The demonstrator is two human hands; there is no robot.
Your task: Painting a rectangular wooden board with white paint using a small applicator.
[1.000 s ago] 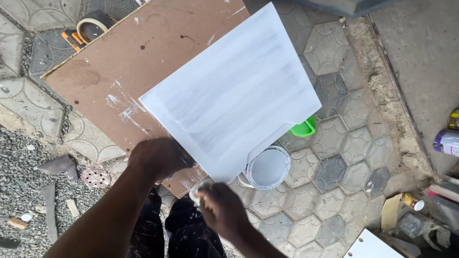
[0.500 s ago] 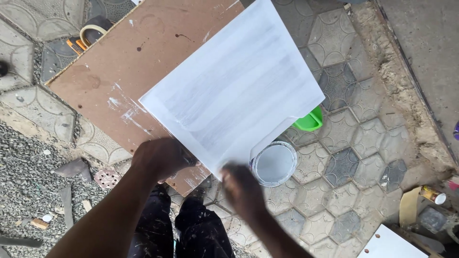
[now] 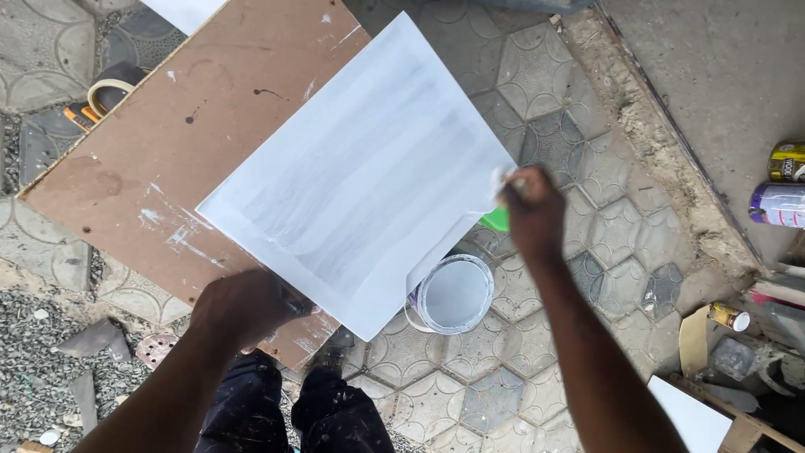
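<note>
A white-painted board [image 3: 360, 176] lies tilted on a larger brown board [image 3: 168, 143] over patterned paving. My left hand [image 3: 247, 306] presses on the near corner of the brown board, beside the white board's lower edge. My right hand [image 3: 532, 210] is at the white board's right edge, closed on a small white paint-covered thing [image 3: 501, 178] that I cannot identify. Just below the white board stands an open tin of white paint [image 3: 453, 294]. A green item [image 3: 496, 220] peeks out beside my right hand.
Cans [image 3: 786, 184] stand at the right edge by a concrete strip. Scraps, a small can [image 3: 728, 316] and a white panel [image 3: 692, 415] lie at lower right. A roll of tape [image 3: 109, 88] and an orange tool sit at upper left. Gravel lies at lower left.
My right hand has moved from near my body, by the paint tin, up and right to the white board's right edge. The left hand has stayed on the board corner.
</note>
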